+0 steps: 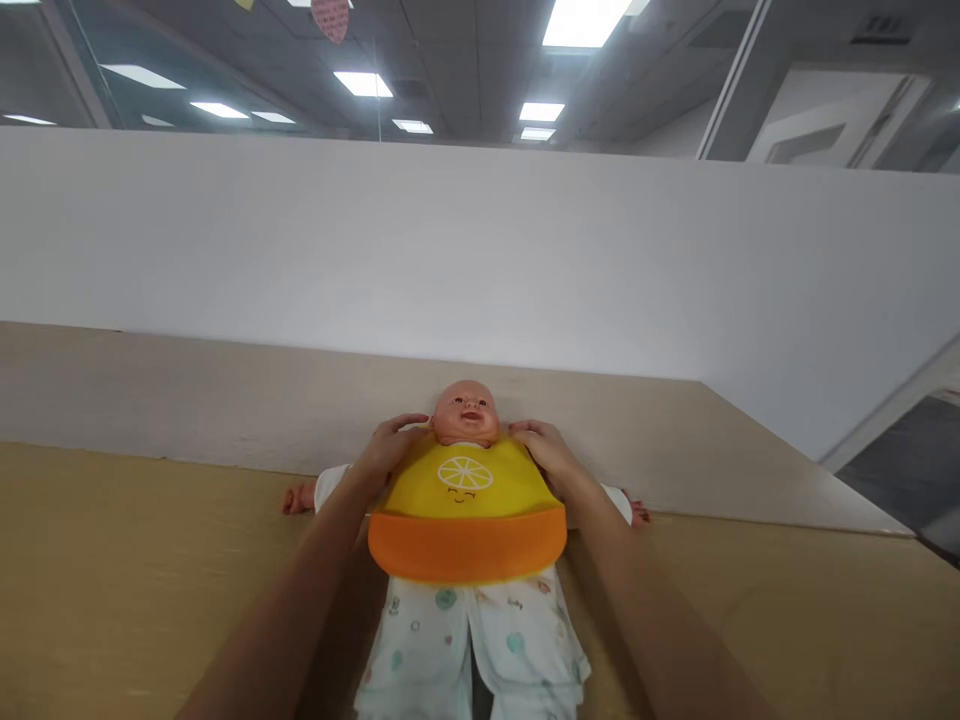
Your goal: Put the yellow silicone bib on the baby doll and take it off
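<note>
A yellow bib — printed with a white citrus slice, trimmed with a bright orange pocket — is spread across a bald doll laid face-up on the desk. Its upper sides are flanked by the left hand and right hand, fingers bent; whether anything is pinched cannot be told.

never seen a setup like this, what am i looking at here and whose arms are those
There is no machine here: the arms belong to a person wearing a camera on their head, so this single picture looks forward and down past them. On the tan surface lies a doll, face up, wearing a yellow bib and patterned trousers. The left hand and right hand are at the bib's upper edges, either side of the neck; whether they grip it is unclear.
</note>
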